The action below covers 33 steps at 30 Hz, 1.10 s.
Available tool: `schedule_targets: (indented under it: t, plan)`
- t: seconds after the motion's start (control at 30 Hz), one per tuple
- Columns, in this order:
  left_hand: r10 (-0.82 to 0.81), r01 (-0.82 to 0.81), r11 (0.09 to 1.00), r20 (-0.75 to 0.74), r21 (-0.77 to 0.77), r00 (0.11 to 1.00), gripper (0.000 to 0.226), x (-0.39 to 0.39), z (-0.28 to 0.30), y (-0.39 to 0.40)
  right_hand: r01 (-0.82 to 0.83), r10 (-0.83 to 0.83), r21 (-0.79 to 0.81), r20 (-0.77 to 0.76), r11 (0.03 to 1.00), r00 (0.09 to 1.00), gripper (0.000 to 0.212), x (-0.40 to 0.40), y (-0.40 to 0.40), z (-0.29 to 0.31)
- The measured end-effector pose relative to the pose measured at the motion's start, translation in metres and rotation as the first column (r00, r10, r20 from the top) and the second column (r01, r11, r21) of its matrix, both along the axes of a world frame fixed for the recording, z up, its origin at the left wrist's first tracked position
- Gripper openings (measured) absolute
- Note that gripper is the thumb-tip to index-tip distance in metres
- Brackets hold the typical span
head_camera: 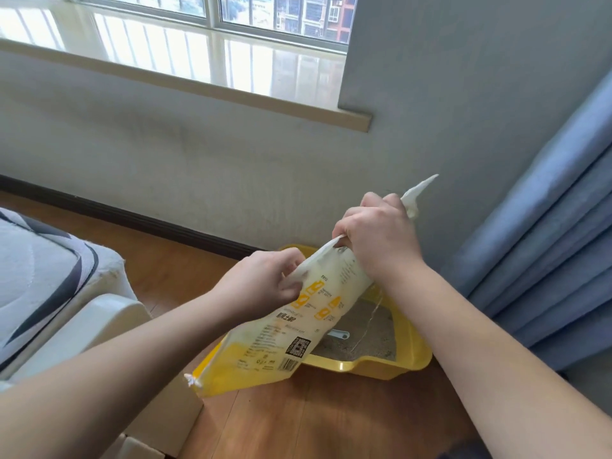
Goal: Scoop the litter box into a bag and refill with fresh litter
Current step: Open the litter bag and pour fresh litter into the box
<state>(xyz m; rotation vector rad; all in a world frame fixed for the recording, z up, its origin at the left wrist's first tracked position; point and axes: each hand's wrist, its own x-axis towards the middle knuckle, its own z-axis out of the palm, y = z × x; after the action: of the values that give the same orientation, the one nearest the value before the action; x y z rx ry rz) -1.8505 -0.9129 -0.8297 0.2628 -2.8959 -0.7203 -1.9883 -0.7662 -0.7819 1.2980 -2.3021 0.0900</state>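
Note:
A white and yellow litter bag [265, 339] is held tilted above the floor, its top end up and to the right. My left hand [265, 283] grips the bag's upper left edge. My right hand [377, 240] is closed on the bag's top, where a white strip [419, 190] sticks up past my fingers. Behind and below the bag stands a yellow litter box [414, 356] on the wooden floor, with grey litter [371, 332] inside. A pale scoop [337, 334] lies on the litter, partly hidden by the bag. A thin thread hangs from the bag over the box.
The box sits in a corner against a grey wall, with a blue curtain [546, 243] to its right. A white piece of furniture [82, 326] and a patterned cushion [39, 263] stand at the left. A cardboard piece [165, 422] lies near the bottom. A window sill runs above.

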Motion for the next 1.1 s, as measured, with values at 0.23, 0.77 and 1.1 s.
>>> schedule_targets:
  t: [0.23,0.77,1.1]
  plan:
    - [0.183,-0.194,0.977,-0.115,-0.087,0.976,0.022,-0.003,0.01,0.005,-0.089,0.088,0.001,-0.145,0.996,0.985,0.012,0.027,-0.027,-0.004]
    - [0.267,-0.238,0.96,-0.223,0.149,0.937,0.027,-0.001,0.007,-0.016,0.058,0.226,-0.673,0.327,0.737,0.918,0.094,-0.017,0.014,-0.015]
    - [0.234,-0.138,0.928,-0.255,0.347,0.938,0.022,0.004,0.017,-0.029,0.484,0.106,-0.465,0.793,0.741,0.599,0.062,-0.066,0.05,-0.051]
